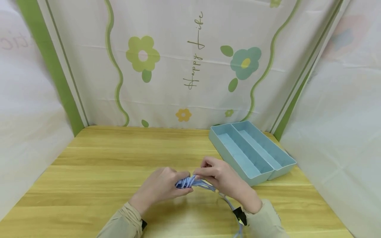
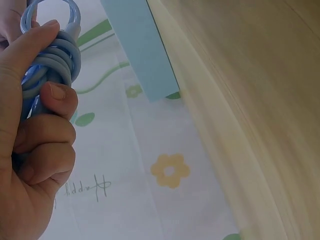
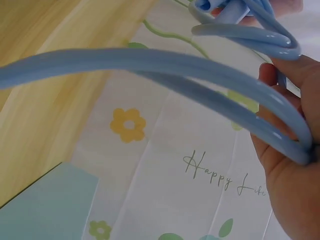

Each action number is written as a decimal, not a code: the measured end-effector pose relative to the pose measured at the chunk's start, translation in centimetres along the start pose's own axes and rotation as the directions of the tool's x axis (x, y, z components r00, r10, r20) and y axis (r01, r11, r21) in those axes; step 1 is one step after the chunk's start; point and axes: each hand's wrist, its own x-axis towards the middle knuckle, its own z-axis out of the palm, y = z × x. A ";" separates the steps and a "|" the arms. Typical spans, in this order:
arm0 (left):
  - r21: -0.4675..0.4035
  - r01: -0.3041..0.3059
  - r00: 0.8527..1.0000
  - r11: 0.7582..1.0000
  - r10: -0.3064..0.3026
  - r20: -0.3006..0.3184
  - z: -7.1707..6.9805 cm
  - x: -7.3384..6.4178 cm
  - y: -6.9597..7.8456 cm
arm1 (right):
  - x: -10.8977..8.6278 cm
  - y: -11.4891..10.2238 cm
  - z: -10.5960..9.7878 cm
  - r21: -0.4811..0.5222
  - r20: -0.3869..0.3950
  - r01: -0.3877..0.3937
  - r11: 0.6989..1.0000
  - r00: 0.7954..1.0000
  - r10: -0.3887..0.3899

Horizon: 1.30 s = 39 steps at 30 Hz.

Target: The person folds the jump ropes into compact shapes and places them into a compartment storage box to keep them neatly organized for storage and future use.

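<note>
A light-blue cord (image 1: 186,182) is wound into a tight bundle above the table, with loops (image 1: 205,185) sticking out at its right end. My left hand (image 1: 162,184) grips the bundle, thumb on top and fingers curled beneath, as the left wrist view shows on the coiled turns (image 2: 61,56). At the bundle's right end, my right hand (image 1: 223,175) pinches the cord between thumb and fingers. A loose length (image 1: 227,201) trails from under the right hand toward the table's front. Close to the right wrist camera, two strands (image 3: 150,60) pass into the palm.
Two light-blue rectangular trays (image 1: 238,155) stand side by side at the back right of the wooden table (image 1: 125,155). Behind rises a white curtain (image 1: 172,89) printed with flowers, and similar cloth hangs on both sides. A black piece (image 1: 239,215) sits beside the right cuff.
</note>
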 end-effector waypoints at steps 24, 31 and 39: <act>0.097 -0.025 0.988 0.995 0.040 -0.151 -0.4 1.0 -0.6 | 1.2 3.0 -0.2 -0.192 -0.068 -0.007 0.981 0.998 -0.006; 0.145 -0.024 0.980 0.989 0.051 -0.190 -1.2 1.6 -0.6 | 2.4 3.8 -0.8 -0.343 -0.122 0.041 0.938 0.989 -0.087; 0.157 0.013 0.979 0.988 0.019 -0.201 -1.4 1.6 -0.5 | 3.2 4.3 -1.2 -0.529 -0.203 0.025 0.848 0.967 -0.156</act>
